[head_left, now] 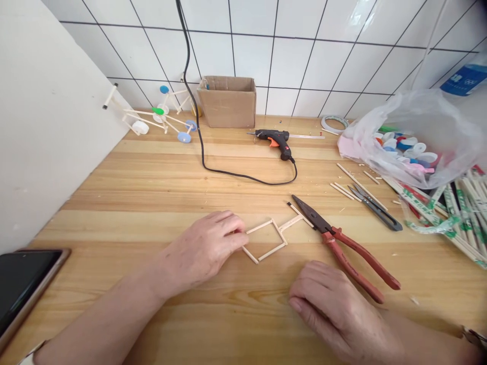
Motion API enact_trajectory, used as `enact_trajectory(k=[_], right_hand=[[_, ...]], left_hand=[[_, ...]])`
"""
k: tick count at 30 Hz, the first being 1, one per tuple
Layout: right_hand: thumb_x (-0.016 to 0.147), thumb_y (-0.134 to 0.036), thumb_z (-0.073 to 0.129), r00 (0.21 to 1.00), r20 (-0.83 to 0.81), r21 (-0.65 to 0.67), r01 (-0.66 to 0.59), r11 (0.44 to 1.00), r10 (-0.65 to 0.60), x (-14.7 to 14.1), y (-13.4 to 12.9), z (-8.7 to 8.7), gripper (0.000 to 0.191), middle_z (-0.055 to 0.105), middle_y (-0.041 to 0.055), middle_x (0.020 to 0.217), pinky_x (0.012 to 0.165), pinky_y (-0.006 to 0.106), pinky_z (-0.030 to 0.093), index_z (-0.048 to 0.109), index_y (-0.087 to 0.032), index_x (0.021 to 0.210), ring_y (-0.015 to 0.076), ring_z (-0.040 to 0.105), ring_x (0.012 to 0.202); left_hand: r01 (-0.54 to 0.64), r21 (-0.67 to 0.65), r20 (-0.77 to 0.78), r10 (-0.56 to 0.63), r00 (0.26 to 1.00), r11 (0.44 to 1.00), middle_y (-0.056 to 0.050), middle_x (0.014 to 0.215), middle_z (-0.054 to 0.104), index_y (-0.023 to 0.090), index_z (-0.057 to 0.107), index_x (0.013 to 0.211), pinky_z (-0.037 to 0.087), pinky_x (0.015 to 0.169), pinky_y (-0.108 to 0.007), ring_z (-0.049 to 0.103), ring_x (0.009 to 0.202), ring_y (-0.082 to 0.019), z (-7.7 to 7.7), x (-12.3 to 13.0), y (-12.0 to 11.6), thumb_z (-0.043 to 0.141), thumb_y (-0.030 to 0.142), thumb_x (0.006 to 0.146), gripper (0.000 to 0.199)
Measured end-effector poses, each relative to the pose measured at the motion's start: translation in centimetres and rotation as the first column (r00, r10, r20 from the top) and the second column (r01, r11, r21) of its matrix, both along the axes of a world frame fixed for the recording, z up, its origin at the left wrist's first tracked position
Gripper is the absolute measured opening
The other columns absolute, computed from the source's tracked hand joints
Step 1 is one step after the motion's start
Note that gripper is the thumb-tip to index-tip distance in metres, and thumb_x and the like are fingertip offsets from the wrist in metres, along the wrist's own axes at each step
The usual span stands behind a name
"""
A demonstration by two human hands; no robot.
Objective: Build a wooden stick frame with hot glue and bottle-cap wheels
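Note:
Four short wooden sticks form a square frame (273, 255) lying flat on the table, with a small gap near its front corner. Thumb and fingers of my left hand (213, 243) pinch the frame's left corner; the fingertips partly hide it. From the right side of the square a short stick runs to a crossbar (300, 215) with dark ends. Long-nose pliers (335, 238) with red handles lie against that crossbar, jaws pointing away from me. My right hand (327, 299) rests on the table in front of the pliers, fingers curled, and no object shows in it.
Behind lie a black glue gun (277, 139) with its cord and a cardboard box (230, 104). Wheeled stick models (162, 114) stand at back left. Thread snips (376, 207), loose sticks (464, 218), and a plastic bag (449, 119) of bottle caps are right. A phone (26, 284) lies left.

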State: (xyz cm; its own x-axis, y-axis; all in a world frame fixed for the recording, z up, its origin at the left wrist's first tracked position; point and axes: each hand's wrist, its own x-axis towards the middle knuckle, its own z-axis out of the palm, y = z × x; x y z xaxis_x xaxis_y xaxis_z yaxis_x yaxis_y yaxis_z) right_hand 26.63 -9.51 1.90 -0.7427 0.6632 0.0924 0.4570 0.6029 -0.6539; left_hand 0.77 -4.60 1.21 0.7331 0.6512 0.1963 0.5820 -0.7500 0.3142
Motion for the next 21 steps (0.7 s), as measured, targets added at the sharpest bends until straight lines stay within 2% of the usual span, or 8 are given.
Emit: enact_trajectory(k=[4,10,21], right_hand=[[0.092,-0.012,0.042,1.000,0.002,0.005,0.007,1.000,-0.007,-0.06,0.07,-0.01,0.020,0.056,0.0024,0.069,0.060,0.027,0.037,0.053,-0.015,0.076,0.0141,0.047,0.065],[0.091,-0.013,0.044,1.000,0.002,-0.012,0.013,1.000,-0.013,-0.10,0.15,0.12,0.020,0.058,0.0032,0.069,0.060,0.027,0.037,0.055,-0.015,0.075,0.0144,0.048,0.064],[0.092,-0.013,0.043,1.000,-0.003,-0.016,0.009,1.000,-0.009,-0.14,0.21,0.15,0.022,0.059,0.0036,0.068,0.060,0.027,0.037,0.057,-0.015,0.075,0.0149,0.048,0.064]], left_hand=[[0.021,0.002,0.034,-0.022,0.999,1.000,-0.004,0.082,0.061,0.016,0.063,0.080,0.041,0.065,-0.029,0.051,0.073,-0.017,0.09,0.06,0.06,0.041,0.000,0.085,0.028],[0.059,0.079,0.012,-0.060,0.998,0.995,-0.006,0.079,0.061,0.016,0.063,0.079,0.041,0.064,-0.030,0.050,0.070,-0.018,-0.16,0.18,-0.14,0.036,-0.001,0.086,0.032],[0.049,0.135,0.093,-0.062,0.994,0.990,-0.007,0.083,0.063,0.016,0.064,0.080,0.045,0.067,-0.030,0.053,0.074,-0.017,-0.72,0.29,-0.14,0.036,0.001,0.088,0.032]])
